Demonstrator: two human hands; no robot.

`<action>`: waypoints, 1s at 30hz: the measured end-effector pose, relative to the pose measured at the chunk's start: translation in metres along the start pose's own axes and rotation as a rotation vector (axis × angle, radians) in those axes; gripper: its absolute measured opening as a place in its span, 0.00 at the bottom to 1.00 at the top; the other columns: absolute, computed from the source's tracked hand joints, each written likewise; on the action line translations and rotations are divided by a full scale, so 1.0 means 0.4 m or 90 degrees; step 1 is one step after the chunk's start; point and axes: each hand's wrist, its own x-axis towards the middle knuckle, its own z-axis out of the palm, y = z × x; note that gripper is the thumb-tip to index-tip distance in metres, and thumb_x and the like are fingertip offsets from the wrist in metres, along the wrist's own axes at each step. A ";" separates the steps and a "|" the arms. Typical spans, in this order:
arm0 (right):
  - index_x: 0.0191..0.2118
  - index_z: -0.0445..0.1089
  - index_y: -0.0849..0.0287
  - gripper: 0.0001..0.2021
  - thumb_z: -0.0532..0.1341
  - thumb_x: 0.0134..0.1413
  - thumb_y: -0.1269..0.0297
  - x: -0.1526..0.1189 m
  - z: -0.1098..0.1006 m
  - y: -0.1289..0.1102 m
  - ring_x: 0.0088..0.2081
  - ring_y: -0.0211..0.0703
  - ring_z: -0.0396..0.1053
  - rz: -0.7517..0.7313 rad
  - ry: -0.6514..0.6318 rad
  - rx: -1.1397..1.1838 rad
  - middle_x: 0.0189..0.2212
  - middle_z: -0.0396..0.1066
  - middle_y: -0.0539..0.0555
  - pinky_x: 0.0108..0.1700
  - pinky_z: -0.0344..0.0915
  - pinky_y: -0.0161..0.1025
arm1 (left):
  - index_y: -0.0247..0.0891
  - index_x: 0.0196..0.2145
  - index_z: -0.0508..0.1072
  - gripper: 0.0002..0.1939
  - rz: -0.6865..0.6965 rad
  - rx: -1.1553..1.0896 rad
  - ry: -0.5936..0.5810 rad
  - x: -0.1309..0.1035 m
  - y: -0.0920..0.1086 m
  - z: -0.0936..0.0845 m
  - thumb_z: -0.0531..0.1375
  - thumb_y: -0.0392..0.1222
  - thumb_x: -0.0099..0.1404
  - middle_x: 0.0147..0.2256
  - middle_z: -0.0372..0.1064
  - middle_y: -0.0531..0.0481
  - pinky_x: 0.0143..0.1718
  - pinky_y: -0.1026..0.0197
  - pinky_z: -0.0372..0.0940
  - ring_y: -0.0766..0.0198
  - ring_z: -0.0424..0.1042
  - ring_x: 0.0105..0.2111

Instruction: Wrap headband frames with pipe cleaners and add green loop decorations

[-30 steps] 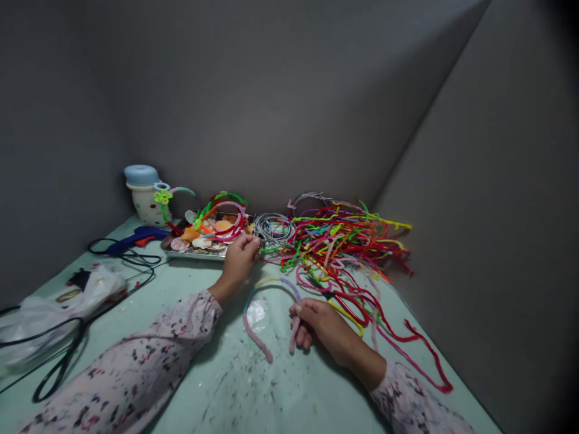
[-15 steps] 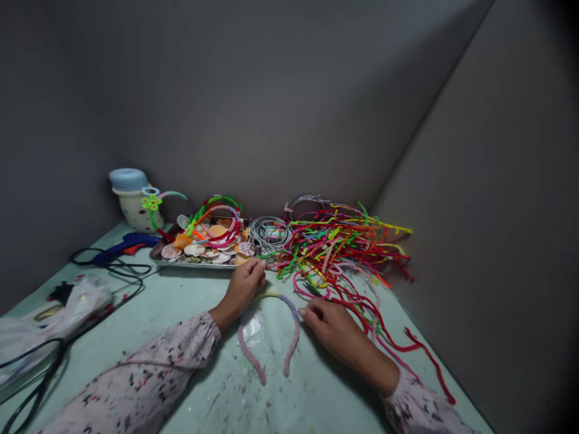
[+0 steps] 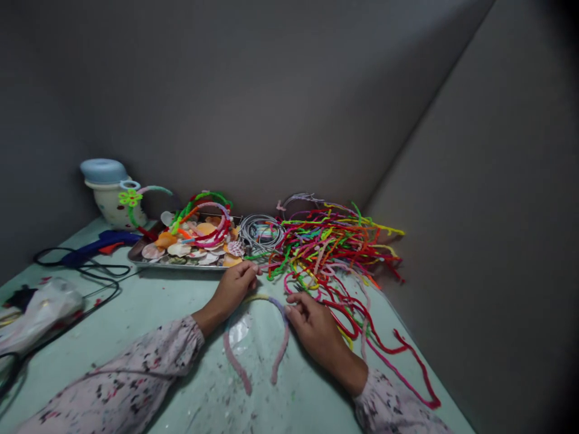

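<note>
A headband (image 3: 281, 355) wrapped in pink, lavender and pale yellow fuzzy stem lies on the table with its two ends towards me. My left hand (image 3: 234, 288) rests just beyond its upper left curve, fingers curled in and thumb pressed against them. Whatever it pinches, if anything, is hidden. Beside the headband's right curve is my right hand (image 3: 314, 328), loosely bent, thumb and forefinger a little apart with nothing visible between them. The thumb tip is very close to the band; contact is unclear. A dark pointed tool tip (image 3: 298, 288) shows just past the right hand.
Tangled pipe cleaners (image 3: 335, 235) pile up at back right, beside coiled grey bands (image 3: 262, 234). A metal tray (image 3: 181, 266) holds shells and colourful headbands. Left stand a lidded cup (image 3: 113, 202), a blue glue gun (image 3: 97, 246), black cable and a plastic bag (image 3: 54, 304). Walls enclose the table.
The view has shifted, so most things sit further left. My right hand's thumb and forefinger look slightly more parted. The headband stays between my hands.
</note>
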 end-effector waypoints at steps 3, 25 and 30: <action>0.38 0.70 0.59 0.11 0.55 0.59 0.58 0.019 -0.042 0.002 0.30 0.41 0.67 -0.023 0.084 0.008 0.29 0.72 0.52 0.32 0.60 0.36 | 0.35 0.31 0.69 0.16 0.000 0.021 -0.004 0.000 0.000 0.000 0.54 0.51 0.64 0.18 0.59 0.57 0.19 0.69 0.46 0.72 0.52 0.17; 0.43 0.72 0.57 0.12 0.57 0.54 0.65 0.347 -0.267 0.078 0.35 0.45 0.71 -0.034 0.294 -0.300 0.35 0.75 0.55 0.38 0.63 0.39 | 0.36 0.32 0.70 0.16 0.006 0.032 -0.006 -0.001 -0.006 0.001 0.54 0.52 0.64 0.19 0.59 0.57 0.19 0.68 0.46 0.71 0.52 0.18; 0.45 0.73 0.60 0.14 0.53 0.58 0.65 0.405 -0.273 0.076 0.40 0.47 0.69 -0.064 0.313 -0.366 0.39 0.73 0.59 0.44 0.62 0.40 | 0.36 0.31 0.69 0.15 0.002 0.031 -0.005 0.001 -0.005 -0.001 0.53 0.51 0.64 0.19 0.59 0.57 0.19 0.68 0.46 0.71 0.52 0.18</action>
